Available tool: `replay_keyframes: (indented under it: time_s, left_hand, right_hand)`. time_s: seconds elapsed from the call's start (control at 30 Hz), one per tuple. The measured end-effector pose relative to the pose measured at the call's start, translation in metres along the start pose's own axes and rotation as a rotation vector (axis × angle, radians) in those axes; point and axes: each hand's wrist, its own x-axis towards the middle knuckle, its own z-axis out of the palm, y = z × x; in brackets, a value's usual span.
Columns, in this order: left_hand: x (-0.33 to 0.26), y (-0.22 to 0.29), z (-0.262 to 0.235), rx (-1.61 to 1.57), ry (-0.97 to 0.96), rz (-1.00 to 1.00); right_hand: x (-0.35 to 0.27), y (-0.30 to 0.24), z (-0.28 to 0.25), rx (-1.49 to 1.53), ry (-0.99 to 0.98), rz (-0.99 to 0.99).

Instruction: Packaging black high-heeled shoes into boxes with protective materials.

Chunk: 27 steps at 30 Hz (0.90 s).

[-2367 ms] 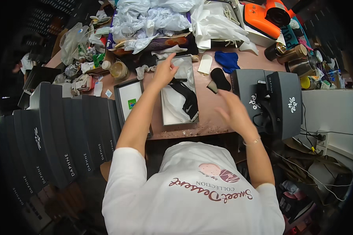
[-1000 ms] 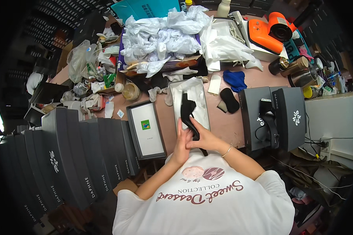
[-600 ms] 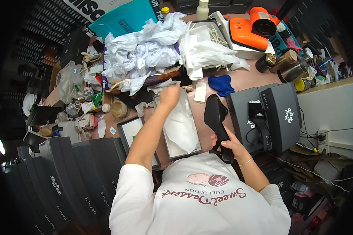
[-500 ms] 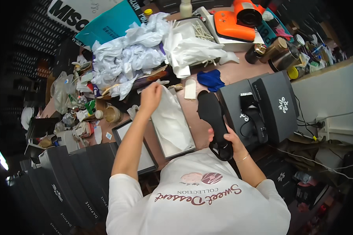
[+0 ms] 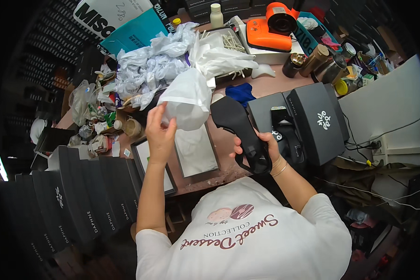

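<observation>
My right hand [image 5: 259, 148] is wrapped round a black sandal [image 5: 235, 123], its dark sole turned up and its toe pointing away from me. My left hand [image 5: 159, 135] pinches the edge of a white, thin, see-through bag [image 5: 186, 100], which bulges above the work table. Below the bag stands an open shoe box [image 5: 216, 161] lined with white paper [image 5: 196, 149]. A second black sandal [image 5: 291, 144] lies on a dark grey shoe box [image 5: 263, 109] to the right of my right hand.
Stacked dark shoe boxes [image 5: 72, 196] flank me on the left. Behind my hands lie crumpled white plastic bags [image 5: 149, 67], a blue cloth [image 5: 240, 94] and an orange machine [image 5: 268, 35]. Another upright shoe box [image 5: 319, 121] and several bottles stand at the right.
My left hand has come nearer and left, lifting the white bag above the open box. My right hand has moved the sandal left, toward the bag.
</observation>
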Motion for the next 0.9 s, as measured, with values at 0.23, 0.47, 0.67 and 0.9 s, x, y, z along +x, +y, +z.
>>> replay_keyframes:
  time_s: [0.23, 0.47, 0.67, 0.9]
  left_hand:
    - [-0.044, 0.026, 0.026, 0.048, -0.175, 0.351]
    - [-0.091, 0.011, -0.008, 0.113, -0.356, 0.289]
    - [-0.153, 0.016, -0.014, 0.049, -0.372, 0.514]
    - [-0.216, 0.088, -0.044, 0.127, -0.533, 0.671]
  right_hand:
    - [-0.085, 0.017, 0.054, -0.588, -0.012, 0.114]
    - [-0.129, 0.126, 0.072, -1.26, 0.305, -0.1]
    - [-0.197, 0.15, 0.108, -0.834, 0.277, 0.098]
    - [-0.192, 0.19, 0.05, -0.642, 0.508, -0.167]
